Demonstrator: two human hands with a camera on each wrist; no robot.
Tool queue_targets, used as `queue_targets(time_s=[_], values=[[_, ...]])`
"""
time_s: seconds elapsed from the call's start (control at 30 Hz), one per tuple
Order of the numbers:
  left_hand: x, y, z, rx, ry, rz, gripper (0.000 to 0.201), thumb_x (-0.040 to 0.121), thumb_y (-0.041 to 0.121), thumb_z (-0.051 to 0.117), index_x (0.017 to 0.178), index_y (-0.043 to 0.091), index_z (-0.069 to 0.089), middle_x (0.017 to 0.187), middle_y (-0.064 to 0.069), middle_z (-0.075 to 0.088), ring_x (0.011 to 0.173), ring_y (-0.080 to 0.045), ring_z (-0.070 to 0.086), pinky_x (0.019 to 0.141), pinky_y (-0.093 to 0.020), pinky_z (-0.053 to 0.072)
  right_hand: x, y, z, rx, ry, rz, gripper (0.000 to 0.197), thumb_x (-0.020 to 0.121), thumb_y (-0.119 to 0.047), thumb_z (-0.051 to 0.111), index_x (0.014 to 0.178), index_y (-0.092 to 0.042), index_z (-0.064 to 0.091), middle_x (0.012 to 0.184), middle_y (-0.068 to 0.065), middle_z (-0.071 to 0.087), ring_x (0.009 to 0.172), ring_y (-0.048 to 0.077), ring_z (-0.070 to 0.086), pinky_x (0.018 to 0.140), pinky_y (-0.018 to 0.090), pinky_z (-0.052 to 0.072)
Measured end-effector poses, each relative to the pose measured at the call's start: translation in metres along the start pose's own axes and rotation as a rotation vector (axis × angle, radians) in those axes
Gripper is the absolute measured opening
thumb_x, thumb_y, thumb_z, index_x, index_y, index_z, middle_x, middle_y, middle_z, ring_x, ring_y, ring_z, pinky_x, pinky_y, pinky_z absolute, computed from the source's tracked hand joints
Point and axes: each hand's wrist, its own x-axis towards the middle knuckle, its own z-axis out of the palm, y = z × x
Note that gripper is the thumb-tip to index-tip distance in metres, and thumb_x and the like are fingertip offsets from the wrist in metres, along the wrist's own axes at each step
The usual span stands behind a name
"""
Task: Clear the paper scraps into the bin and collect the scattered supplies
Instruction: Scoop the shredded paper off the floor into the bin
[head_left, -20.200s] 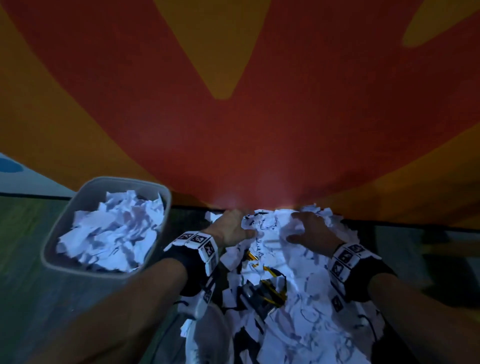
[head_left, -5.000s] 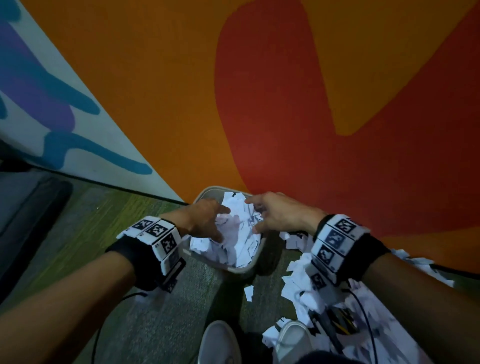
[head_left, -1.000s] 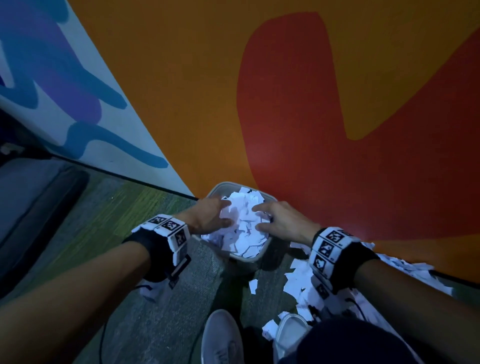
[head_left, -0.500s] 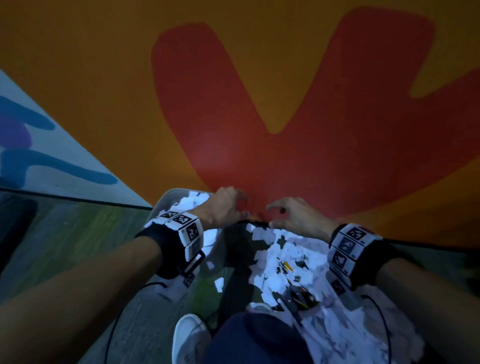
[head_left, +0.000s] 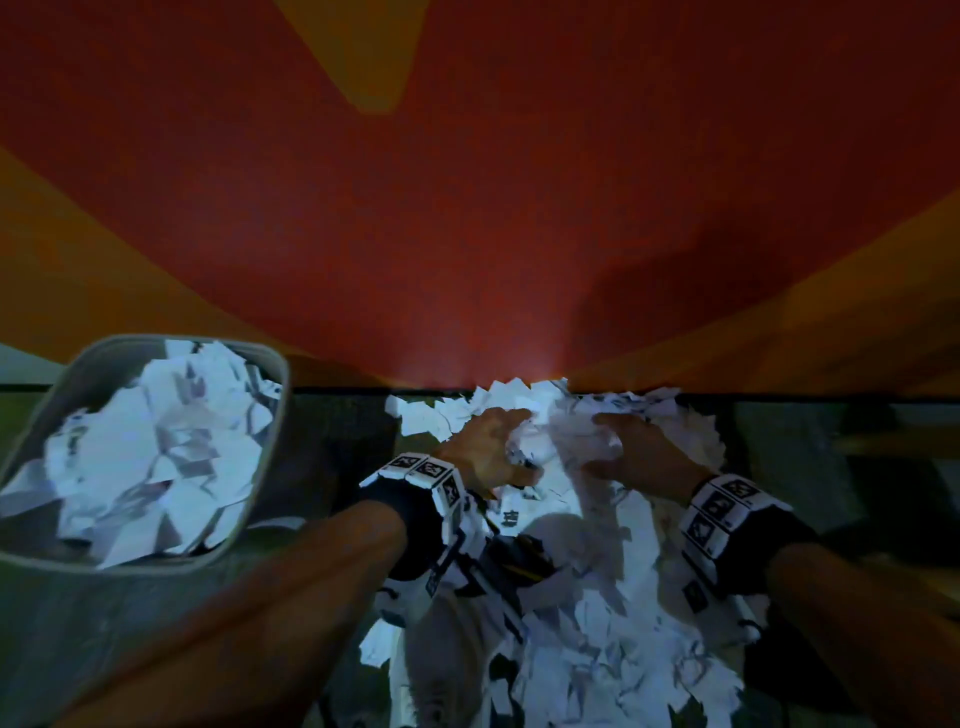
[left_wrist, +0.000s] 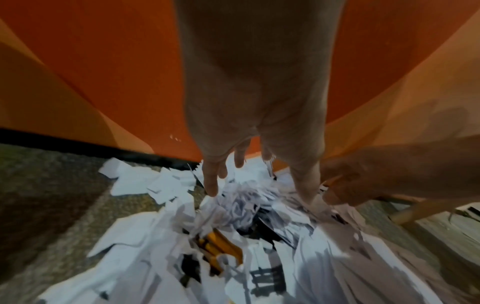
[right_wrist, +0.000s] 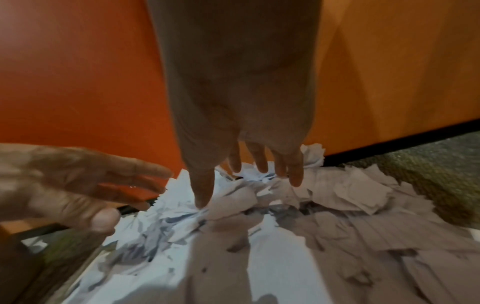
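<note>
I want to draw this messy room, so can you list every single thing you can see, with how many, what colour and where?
Grey plastic bin: one, grey, on the floor at the left, heaped with white scraps.
Torn white paper scraps: too many to count, white with dark print, piled on the floor by the wall, right of the bin.
Yellow-and-black supplies: a small cluster, half buried in the pile; blurred, so the count is unclear.
Painted wall: one, red and orange, behind everything.
Carpet floor: greyish-green, under it all.
White shoe: one, low centre.
Wrist bands: two, black with white marker squares.
Left hand: fingers spread on the pile.
Right hand: fingers spread on the pile.
</note>
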Motion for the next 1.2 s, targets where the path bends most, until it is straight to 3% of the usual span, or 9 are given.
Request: queue_targets(time_s=[0.1, 0.23, 0.33, 0.53, 0.63, 0.73, 0.9, 1.0, 1.2], values=[[0.029, 0.0, 0.028, 0.09, -0.05, 0.005, 0.11, 0.074, 0.055, 0.079, 0.158, 0.035, 0.009, 0.166, -0.009, 0.004, 0.152, -0.032, 0.003, 0.12, -0.053, 0.02, 0.02, 0.027, 0.007, 0.027, 0.02, 0.014, 0.1, 0.062, -0.083, 0.066, 0.142, -0.028, 0.043, 0.134, 0.003, 0.058, 0.12, 0.026, 0.057, 0.102, 0.046, 0.045], [0.056, 0.007, 0.044, 0.146, -0.037, -0.008, 0.12, 0.071, 0.052, 0.083, 0.155, 0.045, -0.003, 0.165, -0.003, -0.016, 0.15, -0.04, -0.014, 0.108, -0.073, 0.025, 0.033, 0.043, 0.016, 0.086, -0.017, 0.092, 0.116, 0.063, -0.078, 0.072, 0.154, -0.031, 0.019, 0.159, 0.006, 0.025, 0.146, 0.032, 0.024, 0.113, 0.055, 0.031], [0.071, 0.0, 0.055, 0.15, -0.044, -0.035, 0.124, 0.065, 0.053, 0.085, 0.153, 0.05, -0.002, 0.164, -0.002, -0.018, 0.149, -0.043, -0.015, 0.104, -0.075, 0.028, 0.042, 0.039, 0.038, 0.087, -0.04, 0.077, 0.118, 0.055, -0.084, 0.07, 0.149, -0.03, 0.025, 0.15, 0.006, 0.036, 0.141, 0.031, 0.035, 0.11, 0.051, 0.038], [0.074, -0.01, 0.067, 0.242, 0.042, 0.033, 0.097, 0.069, 0.055, 0.078, 0.149, 0.044, 0.024, 0.138, -0.007, 0.028, 0.129, -0.037, 0.026, 0.093, -0.06, 0.045, 0.045, 0.019, 0.064, 0.07, 0.1, -0.016, 0.077, 0.067, -0.053, 0.072, 0.132, -0.017, 0.05, 0.117, 0.012, 0.059, 0.113, 0.033, 0.053, 0.089, 0.038, 0.044], [0.072, -0.014, 0.064, 0.157, 0.069, 0.035, 0.067, 0.087, 0.037, 0.07, 0.145, 0.032, 0.037, 0.132, -0.01, 0.037, 0.123, -0.035, 0.037, 0.099, -0.054, 0.043, 0.045, 0.017, 0.055, 0.126, 0.106, -0.086, 0.062, 0.07, -0.042, 0.066, 0.118, -0.003, 0.064, 0.104, 0.018, 0.067, 0.098, 0.036, 0.062, 0.079, 0.034, 0.048], [0.065, -0.021, 0.055, 0.068, 0.182, 0.043, 0.039, 0.09, 0.017, 0.067, 0.127, 0.013, 0.056, 0.126, -0.014, 0.048, 0.114, -0.034, 0.053, 0.096, -0.043, 0.048, 0.037, 0.007, 0.031, 0.183, 0.139, -0.142, 0.045, 0.067, -0.024, 0.07, 0.104, 0.002, 0.068, 0.091, 0.015, 0.068, 0.081, 0.024, 0.063, 0.058, 0.011, 0.037], [0.035, -0.016, 0.018, -0.034, 0.308, 0.082, 0.031, 0.093, 0.019, 0.066, 0.121, 0.009, 0.06, 0.11, -0.007, 0.05, 0.099, -0.024, 0.052, 0.08, -0.022, 0.035, 0.021, -0.016, -0.001, 0.269, 0.201, -0.265, 0.023, 0.08, 0.001, 0.072, 0.102, 0.003, 0.069, 0.096, 0.02, 0.07, 0.088, 0.034, 0.065, 0.069, 0.031, 0.043], [0.004, -0.006, -0.012, -0.051, 0.366, 0.088, 0.026, 0.092, 0.018, 0.066, 0.117, 0.01, 0.062, 0.112, -0.008, 0.057, 0.103, -0.025, 0.055, 0.079, -0.021, 0.034, 0.004, -0.03, -0.019, 0.37, 0.199, -0.325, 0.017, 0.082, 0.006, 0.07, 0.096, -0.004, 0.067, 0.089, 0.01, 0.069, 0.084, 0.023, 0.065, 0.074, 0.032, 0.048], [-0.076, 0.003, -0.076, 0.02, 0.432, 0.105, 0.013, 0.092, 0.021, 0.067, 0.103, 0.02, 0.06, 0.102, -0.002, 0.053, 0.097, -0.024, 0.056, 0.079, -0.026, 0.039, -0.025, -0.065, -0.048, 0.474, 0.266, -0.399, 0.017, 0.079, -0.001, 0.076, 0.094, -0.008, 0.072, 0.093, 0.011, 0.074, 0.088, 0.024, 0.068, 0.078, 0.04, 0.051]])
